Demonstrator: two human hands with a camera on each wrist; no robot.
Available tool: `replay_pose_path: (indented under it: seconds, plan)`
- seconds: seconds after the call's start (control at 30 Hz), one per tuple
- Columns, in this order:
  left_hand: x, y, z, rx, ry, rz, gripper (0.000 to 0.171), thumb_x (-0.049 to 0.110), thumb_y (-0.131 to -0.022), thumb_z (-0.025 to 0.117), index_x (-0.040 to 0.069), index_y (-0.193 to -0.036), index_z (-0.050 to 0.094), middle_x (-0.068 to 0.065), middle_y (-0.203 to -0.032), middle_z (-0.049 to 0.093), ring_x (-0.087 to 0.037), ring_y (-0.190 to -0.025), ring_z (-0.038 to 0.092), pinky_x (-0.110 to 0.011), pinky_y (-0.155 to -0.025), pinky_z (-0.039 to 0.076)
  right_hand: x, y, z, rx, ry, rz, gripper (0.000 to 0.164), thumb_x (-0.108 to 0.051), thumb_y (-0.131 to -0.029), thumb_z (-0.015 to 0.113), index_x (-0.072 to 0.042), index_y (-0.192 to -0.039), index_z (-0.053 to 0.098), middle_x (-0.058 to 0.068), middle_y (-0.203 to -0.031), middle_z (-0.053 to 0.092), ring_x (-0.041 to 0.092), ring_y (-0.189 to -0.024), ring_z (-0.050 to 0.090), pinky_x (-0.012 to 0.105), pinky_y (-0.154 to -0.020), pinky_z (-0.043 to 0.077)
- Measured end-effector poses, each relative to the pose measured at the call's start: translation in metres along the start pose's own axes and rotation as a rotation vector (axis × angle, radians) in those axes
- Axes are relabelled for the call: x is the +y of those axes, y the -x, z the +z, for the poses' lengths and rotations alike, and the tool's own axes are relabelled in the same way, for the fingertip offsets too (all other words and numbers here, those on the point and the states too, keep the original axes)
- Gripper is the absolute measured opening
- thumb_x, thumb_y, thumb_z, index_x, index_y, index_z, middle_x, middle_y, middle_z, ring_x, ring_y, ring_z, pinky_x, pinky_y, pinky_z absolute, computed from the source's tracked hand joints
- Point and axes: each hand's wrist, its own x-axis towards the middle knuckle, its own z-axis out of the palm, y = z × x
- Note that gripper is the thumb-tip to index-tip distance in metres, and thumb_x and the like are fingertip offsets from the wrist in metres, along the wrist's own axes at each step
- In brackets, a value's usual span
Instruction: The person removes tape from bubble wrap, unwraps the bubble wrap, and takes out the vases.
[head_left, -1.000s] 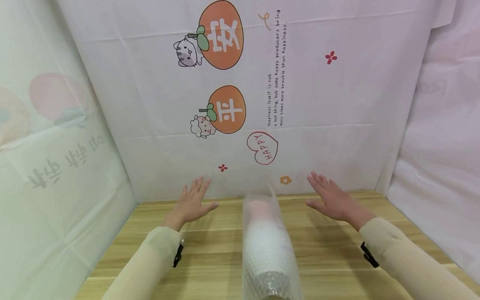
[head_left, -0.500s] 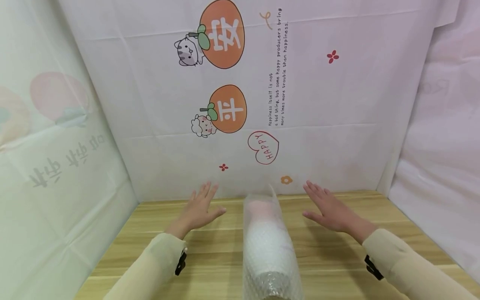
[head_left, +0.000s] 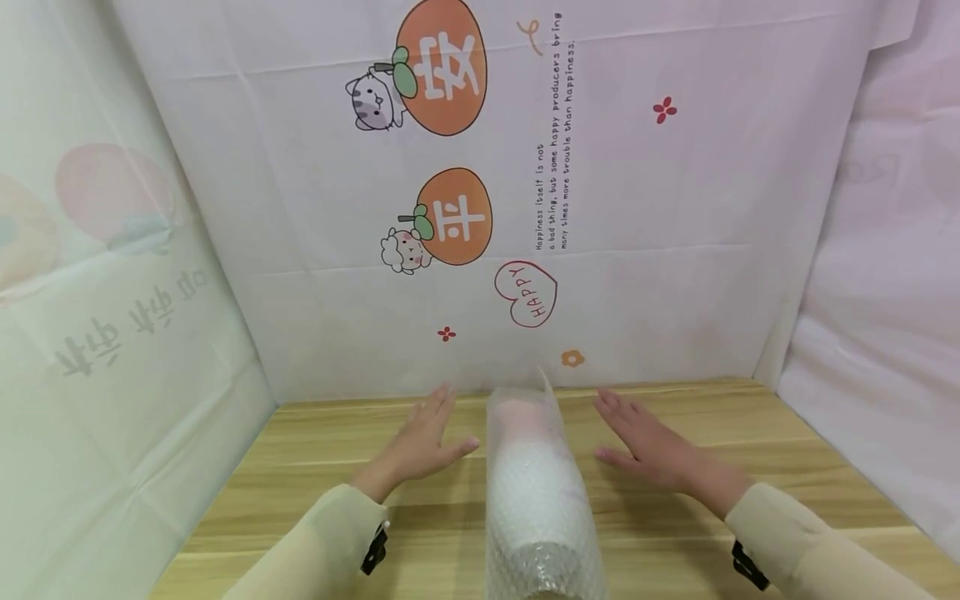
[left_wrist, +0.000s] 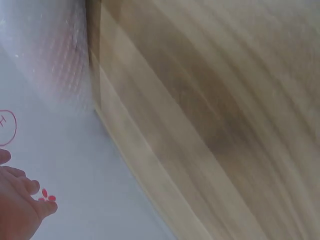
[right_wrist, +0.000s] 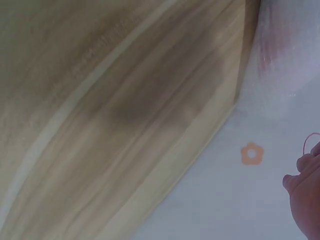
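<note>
A bubble-wrapped bundle (head_left: 536, 492), long and whitish with a pink tint toward its far end, stands out in the middle of the wooden table (head_left: 300, 500). What lies inside the wrap cannot be made out. To its left is my left hand (head_left: 418, 442), fingers straight and thumb spread toward the wrap, apart from it. My right hand (head_left: 652, 446) hovers on the other side, also with straight fingers and a gap to the bundle. Both wrist views catch the bubble wrap (left_wrist: 55, 50) at an upper corner and part of each hand.
A white printed cloth (head_left: 637, 208) hangs behind the table's far edge. More pale cloth (head_left: 112, 417) walls off the left, and another cloth sheet (head_left: 885, 333) the right. A dark strap (head_left: 375, 550) shows at the left sleeve, another strap (head_left: 748, 567) at the right.
Both hands have come down and inward toward the bundle, the left one farther to the right than the right one to the left. The bundle has stayed in place.
</note>
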Motion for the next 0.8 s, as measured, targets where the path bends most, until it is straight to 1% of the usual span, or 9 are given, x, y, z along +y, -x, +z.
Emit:
replay_pose_path:
  seconds: [0.17, 0.3, 0.4, 0.53, 0.6, 0.67, 0.8]
  plan:
    - [0.009, 0.002, 0.008, -0.007, 0.047, 0.011, 0.094, 0.064, -0.092, 0.049, 0.001, -0.154, 0.016, -0.015, -0.160, 0.009, -0.032, -0.146, 0.008, -0.055, -0.113, 0.009, -0.009, 0.003, 0.007, 0.014, -0.024, -0.014, 0.076, -0.043, -0.099, 0.054, 0.003, -0.152, 0.024, 0.023, -0.156, 0.019, 0.040, -0.141, 0.022, 0.056, -0.111, 0.017]
    - [0.014, 0.004, 0.015, -0.022, 0.126, -0.009, 0.095, 0.063, -0.092, 0.050, 0.000, -0.154, 0.015, -0.017, -0.160, 0.009, -0.033, -0.145, 0.009, -0.054, -0.114, 0.009, -0.019, 0.005, 0.010, 0.019, -0.063, -0.025, 0.072, -0.038, -0.100, 0.054, 0.003, -0.151, 0.025, 0.023, -0.156, 0.018, 0.041, -0.141, 0.022, 0.058, -0.110, 0.019]
    - [0.017, 0.005, 0.022, -0.028, 0.195, -0.019, 0.095, 0.062, -0.093, 0.050, -0.001, -0.154, 0.012, -0.018, -0.159, 0.008, -0.034, -0.145, 0.009, -0.051, -0.114, 0.010, -0.026, 0.006, 0.011, 0.018, -0.104, -0.016, 0.069, -0.034, -0.100, 0.054, 0.003, -0.151, 0.027, 0.023, -0.156, 0.020, 0.041, -0.140, 0.022, 0.060, -0.108, 0.021]
    - [0.021, 0.005, 0.032, -0.035, 0.243, -0.012, 0.094, 0.059, -0.094, 0.051, -0.002, -0.153, 0.012, -0.020, -0.158, 0.009, -0.035, -0.145, 0.011, -0.049, -0.114, 0.012, -0.035, 0.009, 0.013, 0.006, -0.155, 0.016, 0.066, -0.034, -0.101, 0.052, 0.003, -0.150, 0.028, 0.022, -0.155, 0.023, 0.040, -0.139, 0.025, 0.057, -0.107, 0.024]
    - [0.024, 0.005, 0.035, -0.038, 0.271, -0.007, 0.093, 0.057, -0.094, 0.052, -0.003, -0.153, 0.014, -0.021, -0.158, 0.011, -0.035, -0.144, 0.012, -0.049, -0.114, 0.014, -0.039, 0.010, 0.014, 0.001, -0.175, 0.024, 0.065, -0.034, -0.102, 0.050, 0.005, -0.149, 0.029, 0.024, -0.153, 0.025, 0.040, -0.138, 0.029, 0.055, -0.107, 0.026]
    - [0.028, 0.005, 0.037, -0.050, 0.311, -0.010, 0.094, 0.058, -0.094, 0.052, -0.003, -0.153, 0.012, -0.021, -0.158, 0.010, -0.035, -0.145, 0.011, -0.049, -0.114, 0.014, -0.043, 0.011, 0.014, -0.007, -0.206, 0.033, 0.063, -0.033, -0.103, 0.048, 0.007, -0.148, 0.030, 0.024, -0.152, 0.028, 0.040, -0.136, 0.032, 0.054, -0.106, 0.027]
    - [0.034, 0.004, 0.040, -0.057, 0.405, 0.001, 0.093, 0.056, -0.094, 0.053, -0.001, -0.154, 0.011, -0.021, -0.158, 0.012, -0.035, -0.144, 0.012, -0.051, -0.113, 0.015, -0.052, 0.012, 0.014, -0.039, -0.319, 0.043, 0.060, -0.029, -0.104, 0.045, 0.012, -0.146, 0.030, 0.029, -0.149, 0.030, 0.043, -0.135, 0.033, 0.057, -0.105, 0.027]
